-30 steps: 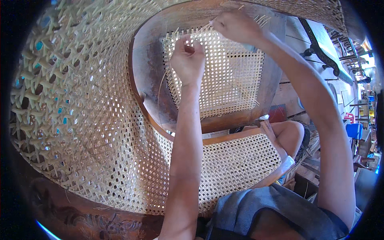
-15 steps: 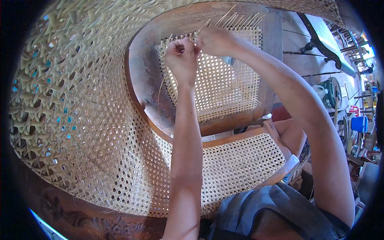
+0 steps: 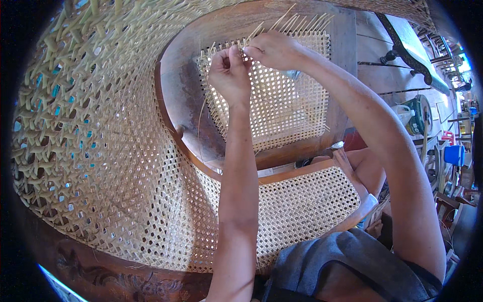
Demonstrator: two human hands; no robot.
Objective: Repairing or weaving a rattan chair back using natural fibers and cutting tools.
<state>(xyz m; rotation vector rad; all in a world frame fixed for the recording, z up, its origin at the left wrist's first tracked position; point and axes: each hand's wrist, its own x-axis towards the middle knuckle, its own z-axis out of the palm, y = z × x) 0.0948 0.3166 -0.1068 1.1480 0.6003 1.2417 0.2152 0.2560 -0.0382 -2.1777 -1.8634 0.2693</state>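
Observation:
A cane panel (image 3: 282, 105) in a close open weave is set in a curved wooden frame (image 3: 181, 85). Loose cane ends (image 3: 307, 24) stick out along its far edge. Over the far left part of that edge, my left hand (image 3: 231, 78) is closed, thumb and fingertips pinched on a thin cane strand. Close to its right, my right hand (image 3: 274, 50) bends inward and pinches at the same spot, its fingertips nearly touching the left ones. Fingers mostly hide the strand there. A thin loose strand (image 3: 199, 123) hangs in a curve left of my left forearm.
Large woven cane sheeting (image 3: 100, 151) curves along the left, above a carved dark wooden rail (image 3: 136, 284). Another cane panel (image 3: 302, 211) lies nearer me. A bare leg (image 3: 365, 163) shows at right. Beyond stand a dark-framed bench (image 3: 407, 55) and a blue container (image 3: 454, 155).
Both hands stay at the same spot on the far edge. My right hand has turned slightly and its fingers have shifted a little. The view has moved slightly.

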